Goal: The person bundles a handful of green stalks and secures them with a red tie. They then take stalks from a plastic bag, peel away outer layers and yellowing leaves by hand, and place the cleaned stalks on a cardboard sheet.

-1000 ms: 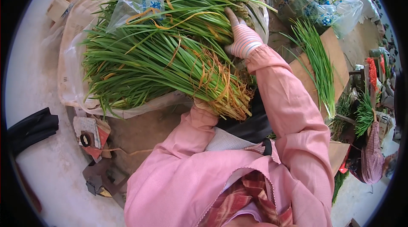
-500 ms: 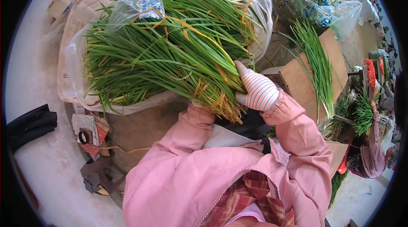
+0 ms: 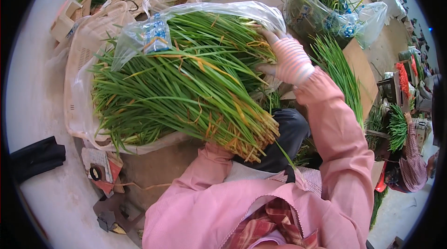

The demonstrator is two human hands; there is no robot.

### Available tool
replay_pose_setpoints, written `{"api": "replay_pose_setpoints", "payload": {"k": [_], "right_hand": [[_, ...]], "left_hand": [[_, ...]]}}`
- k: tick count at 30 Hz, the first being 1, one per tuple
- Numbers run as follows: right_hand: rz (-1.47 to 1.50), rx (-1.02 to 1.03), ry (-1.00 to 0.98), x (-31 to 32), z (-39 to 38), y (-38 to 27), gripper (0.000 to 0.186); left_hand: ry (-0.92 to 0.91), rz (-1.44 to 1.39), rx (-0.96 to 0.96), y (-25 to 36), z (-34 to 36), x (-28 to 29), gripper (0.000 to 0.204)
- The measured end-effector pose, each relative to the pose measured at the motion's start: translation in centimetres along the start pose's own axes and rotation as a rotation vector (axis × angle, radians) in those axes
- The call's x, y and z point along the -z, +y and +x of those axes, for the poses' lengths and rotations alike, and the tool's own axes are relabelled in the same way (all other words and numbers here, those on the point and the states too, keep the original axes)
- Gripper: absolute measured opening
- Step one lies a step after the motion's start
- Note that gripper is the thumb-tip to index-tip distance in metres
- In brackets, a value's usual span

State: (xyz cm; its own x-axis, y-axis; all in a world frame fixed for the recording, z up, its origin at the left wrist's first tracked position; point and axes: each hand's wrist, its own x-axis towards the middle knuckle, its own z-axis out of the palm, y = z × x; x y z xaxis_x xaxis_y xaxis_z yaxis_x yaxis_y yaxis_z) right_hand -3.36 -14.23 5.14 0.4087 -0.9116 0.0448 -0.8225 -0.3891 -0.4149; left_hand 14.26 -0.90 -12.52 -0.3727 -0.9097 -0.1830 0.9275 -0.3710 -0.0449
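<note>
A thick bunch of green chives (image 3: 205,104) with brownish cut ends and some yellow blades lies toward me, its ends over my dark-trousered knee. My left forearm (image 3: 205,167) runs in under those ends; the left hand itself is hidden beneath. At the far right, my right hand (image 3: 291,58) in a striped glove touches the stem ends of a further pile of chives (image 3: 214,30). Its thumb and fingers are spread apart. Both lots of chives sit in a clear plastic bag (image 3: 265,9) lining a pale plastic basket (image 3: 74,86).
Loose chives (image 3: 340,72) lie on a wooden board (image 3: 370,76) to my right. Behind it stands another clear bag (image 3: 302,9) with chives. Left of me are a roll of tape (image 3: 96,172) and a black cloth (image 3: 37,158). Another person's sleeve (image 3: 412,151) shows far right.
My right hand has left the near bunch's stem ends and moved away from me to the far pile, spreading its fingers. The basket and bunch appear lower in the picture.
</note>
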Motion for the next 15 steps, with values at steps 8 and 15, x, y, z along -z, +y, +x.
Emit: {"api": "replay_pose_setpoints", "payload": {"k": [8,15], "right_hand": [[-0.222,-0.243,-0.080,-5.3,4.8,0.2,0.104],[-0.101,-0.151,-0.194,-4.0,1.3,-0.9,0.056]], "left_hand": [[0.020,0.032,0.013,0.7,-0.1,0.6,0.053],[0.025,0.036,0.026,1.0,0.5,0.5,0.053]]}}
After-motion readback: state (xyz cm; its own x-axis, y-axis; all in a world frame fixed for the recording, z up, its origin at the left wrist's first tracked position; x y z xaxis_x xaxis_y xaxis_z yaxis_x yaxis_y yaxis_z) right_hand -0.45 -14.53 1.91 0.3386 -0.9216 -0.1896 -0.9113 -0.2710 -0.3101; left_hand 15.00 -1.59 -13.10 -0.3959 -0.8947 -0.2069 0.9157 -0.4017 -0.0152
